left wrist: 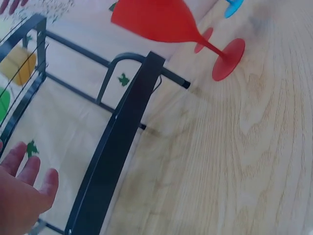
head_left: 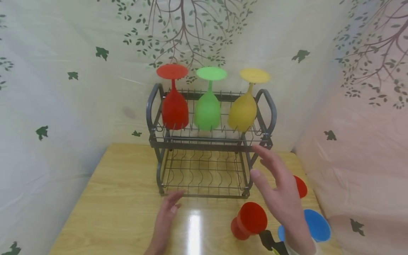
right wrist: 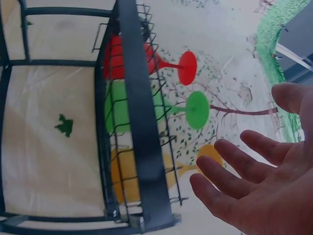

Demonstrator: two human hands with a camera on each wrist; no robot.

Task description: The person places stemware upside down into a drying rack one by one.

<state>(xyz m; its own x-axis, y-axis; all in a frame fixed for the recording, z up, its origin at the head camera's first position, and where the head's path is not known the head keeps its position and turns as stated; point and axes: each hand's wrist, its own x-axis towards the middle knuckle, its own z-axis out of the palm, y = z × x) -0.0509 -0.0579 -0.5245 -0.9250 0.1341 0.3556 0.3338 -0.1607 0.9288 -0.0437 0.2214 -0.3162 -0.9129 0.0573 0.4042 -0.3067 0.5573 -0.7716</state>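
Observation:
My right hand (head_left: 282, 193) is raised beside the right front of a dark two-tier dish rack (head_left: 210, 145), fingers extended and holding nothing. My left hand (head_left: 166, 214) hovers over the table at the rack's lower front, its fingers loose and bare. On the top tier, a red goblet (head_left: 175, 109), a green goblet (head_left: 207, 110) and a yellow goblet (head_left: 243, 112) stand upside down in a row, feet up. Another red goblet (head_left: 253, 217) stands upright on the table below my right hand; the left wrist view shows its stem and foot (left wrist: 230, 58).
Right of my right forearm are a blue goblet (head_left: 317, 225) and a further red goblet (head_left: 301, 186), both partly hidden by the arm. The rack's lower tier (head_left: 204, 173) is bare wire. Leaf-patterned cloth (head_left: 95, 88) hangs behind and beside the wooden table (head_left: 105, 198).

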